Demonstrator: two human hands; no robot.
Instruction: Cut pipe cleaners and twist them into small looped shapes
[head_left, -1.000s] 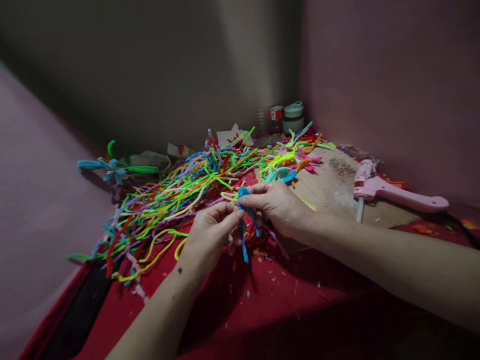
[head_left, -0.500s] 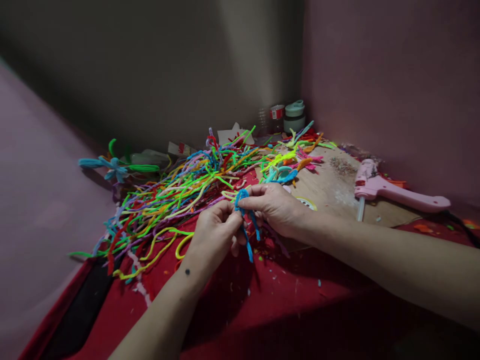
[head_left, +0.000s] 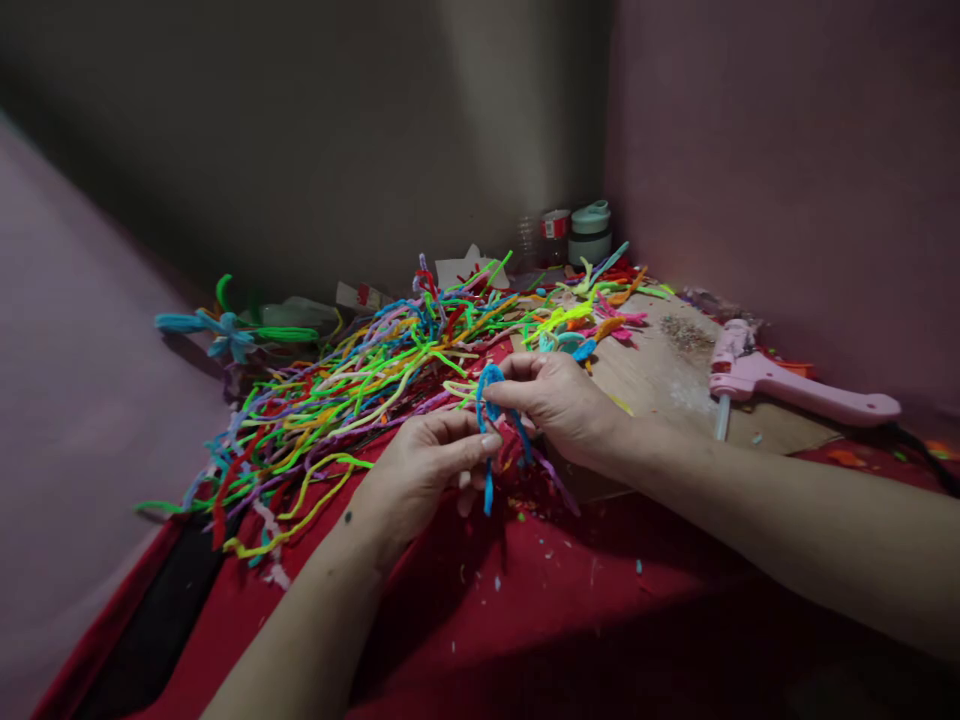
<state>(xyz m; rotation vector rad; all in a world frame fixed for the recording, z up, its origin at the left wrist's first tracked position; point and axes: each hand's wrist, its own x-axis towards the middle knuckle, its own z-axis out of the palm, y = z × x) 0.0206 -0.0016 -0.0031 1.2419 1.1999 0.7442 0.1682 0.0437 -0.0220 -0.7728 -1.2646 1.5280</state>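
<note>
A blue pipe cleaner (head_left: 491,376), bent into a loop at the top with two ends hanging down, is held between my hands above the red cloth (head_left: 570,600). My right hand (head_left: 566,405) pinches the loop from the right between thumb and fingers. Lower down on the left, my left hand (head_left: 431,455) is closed on one hanging strand, thumb against fingers. The fingers partly cover the middle of the piece. Just behind the hands spreads a big heap of multicoloured pipe cleaners (head_left: 360,385).
A pink glue gun (head_left: 795,385) lies at the right on a brown board (head_left: 675,370) with scattered bits. Blue and green pipe-cleaner pieces (head_left: 232,335) sit at the far left. A lidded pale green cup (head_left: 590,235) stands in the back corner by the walls.
The blue loop has opened wider and risen slightly in my right hand's pinch. My left hand has shifted a little down and left. The surrounding things stay put.
</note>
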